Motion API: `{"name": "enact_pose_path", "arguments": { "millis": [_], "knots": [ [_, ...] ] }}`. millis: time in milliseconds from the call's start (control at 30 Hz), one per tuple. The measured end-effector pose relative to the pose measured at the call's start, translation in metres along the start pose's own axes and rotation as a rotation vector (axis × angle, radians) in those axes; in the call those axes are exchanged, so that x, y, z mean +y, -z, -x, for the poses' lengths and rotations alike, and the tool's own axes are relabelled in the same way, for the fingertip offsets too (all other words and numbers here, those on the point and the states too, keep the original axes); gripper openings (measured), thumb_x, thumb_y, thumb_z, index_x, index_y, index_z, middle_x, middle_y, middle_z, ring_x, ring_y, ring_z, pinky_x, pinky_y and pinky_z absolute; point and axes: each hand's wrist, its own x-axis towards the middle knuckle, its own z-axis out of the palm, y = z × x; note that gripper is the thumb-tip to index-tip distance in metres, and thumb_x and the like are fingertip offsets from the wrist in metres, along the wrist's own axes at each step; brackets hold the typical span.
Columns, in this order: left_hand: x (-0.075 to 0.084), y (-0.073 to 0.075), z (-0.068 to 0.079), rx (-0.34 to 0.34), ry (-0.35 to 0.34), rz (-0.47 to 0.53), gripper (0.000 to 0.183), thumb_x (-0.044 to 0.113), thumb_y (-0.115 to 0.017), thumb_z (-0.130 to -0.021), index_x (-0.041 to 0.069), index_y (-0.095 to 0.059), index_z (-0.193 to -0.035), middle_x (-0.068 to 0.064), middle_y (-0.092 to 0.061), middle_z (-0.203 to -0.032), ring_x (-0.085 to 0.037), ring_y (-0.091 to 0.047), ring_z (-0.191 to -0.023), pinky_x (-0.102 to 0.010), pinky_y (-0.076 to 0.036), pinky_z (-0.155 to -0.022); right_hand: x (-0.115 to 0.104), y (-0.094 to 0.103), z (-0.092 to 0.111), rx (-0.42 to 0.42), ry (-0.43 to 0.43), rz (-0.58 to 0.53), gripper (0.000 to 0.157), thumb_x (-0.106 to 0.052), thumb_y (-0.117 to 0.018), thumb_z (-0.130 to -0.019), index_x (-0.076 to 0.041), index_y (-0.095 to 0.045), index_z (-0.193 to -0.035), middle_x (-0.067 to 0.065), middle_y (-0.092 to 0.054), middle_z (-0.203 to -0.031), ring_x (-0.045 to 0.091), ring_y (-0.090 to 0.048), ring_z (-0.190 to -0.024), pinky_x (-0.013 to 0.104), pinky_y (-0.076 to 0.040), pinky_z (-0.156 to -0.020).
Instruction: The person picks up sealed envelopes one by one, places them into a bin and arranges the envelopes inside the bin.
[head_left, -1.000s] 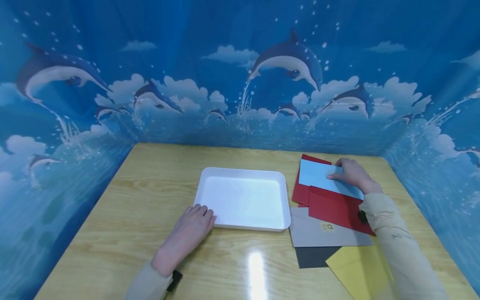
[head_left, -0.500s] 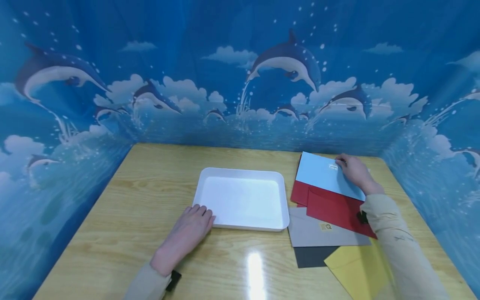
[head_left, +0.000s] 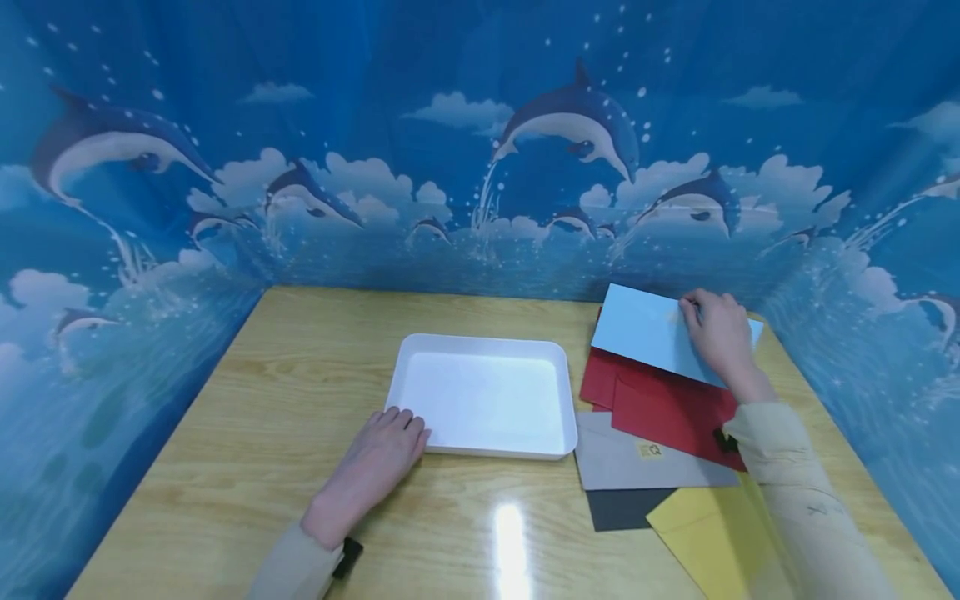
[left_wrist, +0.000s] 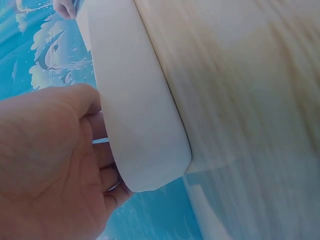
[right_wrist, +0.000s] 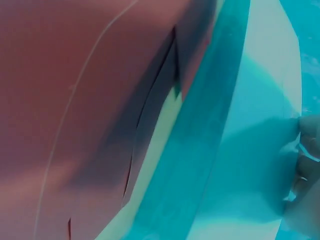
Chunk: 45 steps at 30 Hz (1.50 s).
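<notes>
My right hand (head_left: 722, 333) pinches a light blue envelope (head_left: 637, 329) by its far edge. It stands tilted over the red envelopes (head_left: 667, 408), far edge raised. In the right wrist view, the fingertips (right_wrist: 311, 135) are at the blue envelope's (right_wrist: 250, 165) edge, with a red envelope (right_wrist: 70, 100) beside it. My left hand (head_left: 378, 450) holds the front left corner of a white tray (head_left: 487, 454). In the left wrist view, that hand's fingers (left_wrist: 104, 150) curl over the rim of the tray (left_wrist: 140, 110).
Below the red envelopes lie a grey envelope (head_left: 622, 458) with a gold sticker, a black one (head_left: 626, 508) and a yellow one (head_left: 705, 525), all overlapping. The right forearm passes over the yellow envelope. A blue dolphin-print curtain (head_left: 420, 125) surrounds the wooden table (head_left: 300, 358).
My right hand has taken the blue envelope's far edge and raised it, moving slightly back and right. The left hand stays on the tray corner.
</notes>
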Motion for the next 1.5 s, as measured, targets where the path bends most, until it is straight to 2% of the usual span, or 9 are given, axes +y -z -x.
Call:
{"name": "enact_pose_path", "arguments": {
  "millis": [167, 400, 533, 700, 867, 1033, 1233, 1400, 1500],
  "knots": [
    [0.001, 0.001, 0.000, -0.015, 0.005, 0.009, 0.018, 0.019, -0.062, -0.101, 0.007, -0.063, -0.088, -0.007, -0.059, -0.083, -0.025, -0.056, -0.081, -0.040, -0.047, -0.074, -0.007, 0.011, 0.012, 0.019, -0.025, -0.005, 0.032, -0.021, -0.050, -0.108, 0.006, -0.064, -0.117, 0.028, -0.065, -0.111, 0.045, -0.051, -0.098, 0.061, -0.039, -0.083],
    [0.000, -0.001, 0.000, -0.026, 0.013, 0.011, 0.019, 0.019, -0.061, -0.101, 0.007, -0.063, -0.087, -0.006, -0.058, -0.082, -0.025, -0.055, -0.080, -0.039, -0.046, -0.073, -0.017, 0.023, 0.031, 0.044, -0.034, -0.034, 0.032, -0.024, -0.052, -0.107, 0.004, -0.066, -0.115, 0.027, -0.066, -0.106, 0.041, -0.051, -0.092, 0.057, -0.039, -0.077],
    [0.000, 0.000, 0.000, -0.010, 0.006, 0.003, 0.018, 0.019, -0.062, -0.100, 0.007, -0.062, -0.086, -0.006, -0.057, -0.081, -0.024, -0.053, -0.078, -0.039, -0.046, -0.071, -0.024, 0.029, 0.038, 0.072, -0.055, -0.059, 0.034, -0.026, -0.051, -0.107, 0.004, -0.066, -0.116, 0.027, -0.066, -0.106, 0.042, -0.052, -0.094, 0.057, -0.038, -0.081],
    [0.000, 0.001, 0.001, 0.003, 0.004, 0.003, 0.017, 0.018, -0.063, -0.100, 0.007, -0.062, -0.087, -0.006, -0.057, -0.081, -0.024, -0.053, -0.078, -0.039, -0.045, -0.071, -0.033, 0.034, 0.045, 0.110, -0.067, -0.062, 0.031, -0.023, -0.053, -0.106, 0.004, -0.066, -0.114, 0.028, -0.066, -0.108, 0.046, -0.052, -0.106, 0.061, -0.037, -0.091],
    [0.000, 0.001, 0.001, -0.009, 0.007, 0.009, 0.017, 0.018, -0.062, -0.100, 0.007, -0.062, -0.087, -0.006, -0.057, -0.081, -0.024, -0.053, -0.079, -0.039, -0.045, -0.072, -0.041, 0.038, 0.053, 0.130, -0.074, -0.068, 0.027, -0.018, -0.056, -0.105, 0.005, -0.066, -0.114, 0.028, -0.065, -0.110, 0.046, -0.051, -0.108, 0.062, -0.036, -0.092],
    [0.000, 0.000, 0.001, -0.020, 0.009, 0.012, 0.017, 0.018, -0.062, -0.100, 0.007, -0.063, -0.088, -0.006, -0.058, -0.082, -0.025, -0.054, -0.080, -0.039, -0.046, -0.073, -0.047, 0.038, 0.062, 0.107, -0.094, -0.078, 0.027, -0.020, -0.055, -0.105, 0.003, -0.066, -0.115, 0.027, -0.066, -0.110, 0.042, -0.051, -0.099, 0.057, -0.038, -0.082],
    [0.000, 0.001, 0.001, -0.016, 0.007, 0.020, 0.018, 0.019, -0.061, -0.101, 0.007, -0.062, -0.087, -0.006, -0.058, -0.082, -0.025, -0.055, -0.080, -0.040, -0.047, -0.073, -0.052, 0.034, 0.067, 0.108, -0.066, -0.071, 0.025, -0.019, -0.057, -0.105, 0.002, -0.068, -0.113, 0.025, -0.068, -0.103, 0.037, -0.051, -0.086, 0.047, -0.037, -0.069],
    [0.000, 0.000, 0.000, -0.033, 0.016, 0.031, 0.017, 0.019, -0.060, -0.101, 0.008, -0.063, -0.089, -0.006, -0.058, -0.083, -0.025, -0.055, -0.081, -0.041, -0.047, -0.075, -0.057, 0.028, 0.073, 0.102, -0.043, -0.053, 0.021, -0.018, -0.060, -0.103, 0.001, -0.069, -0.109, 0.022, -0.069, -0.095, 0.034, -0.051, -0.079, 0.042, -0.035, -0.065],
    [0.000, 0.000, 0.001, -0.037, 0.019, 0.035, 0.017, 0.020, -0.060, -0.101, 0.008, -0.063, -0.089, -0.006, -0.058, -0.083, -0.025, -0.055, -0.081, -0.041, -0.047, -0.075, -0.062, 0.024, 0.076, 0.087, -0.049, -0.037, 0.022, -0.018, -0.061, -0.103, 0.001, -0.068, -0.110, 0.022, -0.069, -0.096, 0.035, -0.052, -0.081, 0.041, -0.036, -0.065]
  ]
}}
